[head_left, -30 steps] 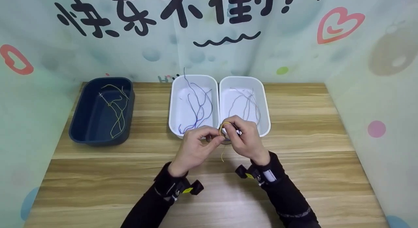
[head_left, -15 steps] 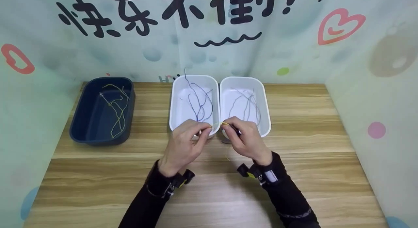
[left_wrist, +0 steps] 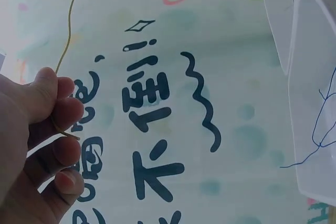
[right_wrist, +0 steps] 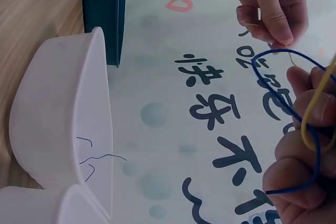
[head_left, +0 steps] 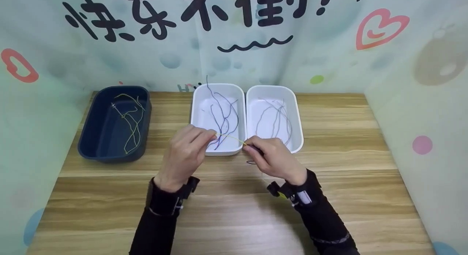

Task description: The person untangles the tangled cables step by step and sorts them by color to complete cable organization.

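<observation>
My left hand (head_left: 182,152) pinches one end of a yellow wire (head_left: 233,137) between thumb and forefinger, over the front of the left white bin. From there the wire runs to my right hand (head_left: 275,157), whose fingers and thumb grip a small bundle. In the right wrist view a blue wire (right_wrist: 273,84) loops out of that bundle, and a yellow loop (right_wrist: 311,109) shows beside it. The left wrist view has the yellow wire (left_wrist: 69,30) stretched nearly straight between both hands, its short end below my left thumb. How many wires lie inside the right fist is hidden.
Blue wires (head_left: 223,118) lie in the left white bin (head_left: 195,109); one pokes over its back rim. The right white bin (head_left: 298,118) next to it holds pale grey wires (head_left: 276,118). Yellow wires (head_left: 136,129) lie in the navy bin (head_left: 104,134) at the far left.
My left hand has moved away to the left, drawing the yellow wire out from the bundle. The right hand has shifted slightly down and keeps its grip. The bins stay put.
</observation>
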